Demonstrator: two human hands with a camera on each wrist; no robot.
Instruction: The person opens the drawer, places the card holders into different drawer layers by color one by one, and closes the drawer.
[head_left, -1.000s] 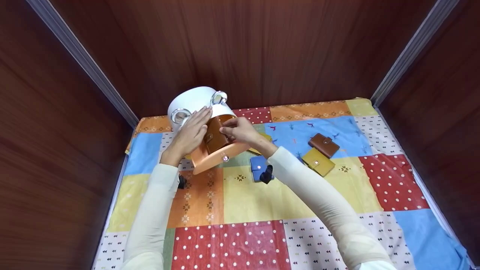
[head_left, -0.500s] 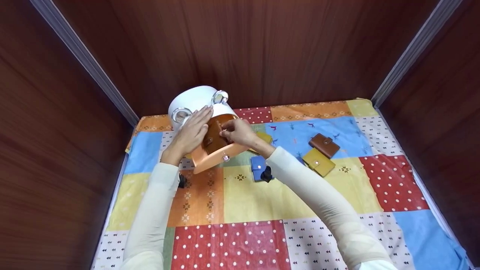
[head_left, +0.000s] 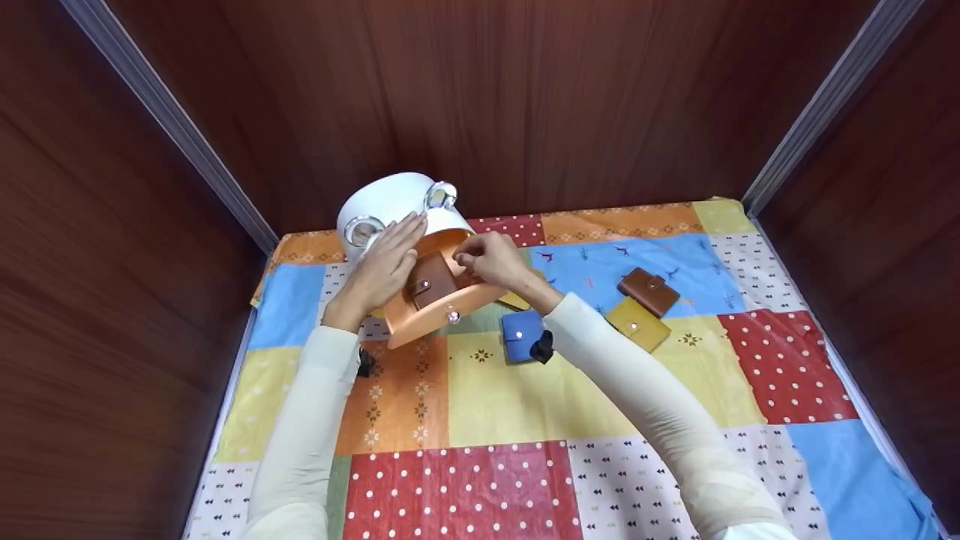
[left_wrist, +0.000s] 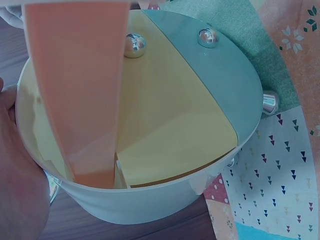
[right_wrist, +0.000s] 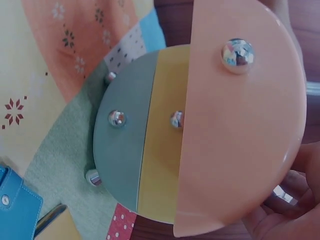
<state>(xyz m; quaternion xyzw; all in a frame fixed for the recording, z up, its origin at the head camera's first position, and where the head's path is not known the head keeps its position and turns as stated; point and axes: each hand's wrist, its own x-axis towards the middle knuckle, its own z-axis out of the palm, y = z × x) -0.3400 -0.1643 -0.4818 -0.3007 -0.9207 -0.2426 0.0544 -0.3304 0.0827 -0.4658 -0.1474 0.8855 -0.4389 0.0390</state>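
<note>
A white rounded drawer box [head_left: 394,196] stands at the back left, its peach drawer [head_left: 431,318] pulled out at the top. Inside that drawer lies a brown wallet [head_left: 436,279] with a snap strap. My left hand [head_left: 382,270] rests with straight fingers on the box's top, left of the drawer opening. Over the drawer's right side, my right hand [head_left: 493,261] has bent fingers, with the fingertips beside the wallet and nothing visible between them. In the right wrist view, the drawer front partly hides the right fingers [right_wrist: 292,192]. Yellow [right_wrist: 162,150] and green drawer fronts [right_wrist: 125,145] sit lower down.
A blue wallet [head_left: 519,330] lies in front of the box, with a yellow wallet [head_left: 516,301] partly under my right wrist. Further right, another brown wallet [head_left: 649,291] touches another yellow wallet [head_left: 637,324]. Dark wood panels [head_left: 480,112] enclose the patchwork cloth [head_left: 517,405].
My right hand has let go of the brown wallet and shifted slightly right. The wallet, held tilted up before, now lies lower in the drawer. My left hand stays put.
</note>
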